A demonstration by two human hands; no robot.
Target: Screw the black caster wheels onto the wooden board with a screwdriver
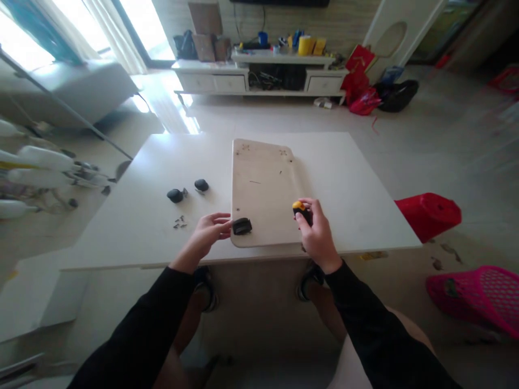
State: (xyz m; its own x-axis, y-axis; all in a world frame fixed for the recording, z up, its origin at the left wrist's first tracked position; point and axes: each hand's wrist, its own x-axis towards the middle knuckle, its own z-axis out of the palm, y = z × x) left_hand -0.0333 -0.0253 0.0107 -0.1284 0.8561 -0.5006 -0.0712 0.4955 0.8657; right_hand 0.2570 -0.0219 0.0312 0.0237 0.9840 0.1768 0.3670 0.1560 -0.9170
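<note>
A beige board (265,189) with rounded corners and screw holes lies on the white table. One black caster (242,226) sits at its near left corner. My left hand (211,229) is at the board's left edge beside that caster, fingers stretched out and their tips at the edge. Over the board's right side, my right hand (315,227) is closed around a yellow and black screwdriver (300,207); the shaft is hidden. Two more black casters (175,195) (201,185) lie left of the board. Several small screws (180,221) are scattered in front of them.
The white table (344,178) has its near edge just before my legs. A red bucket (430,216) and a pink basket (478,297) stand on the floor to the right. Behind the table is a low white cabinet (198,82), with red bags (365,101) at its right end.
</note>
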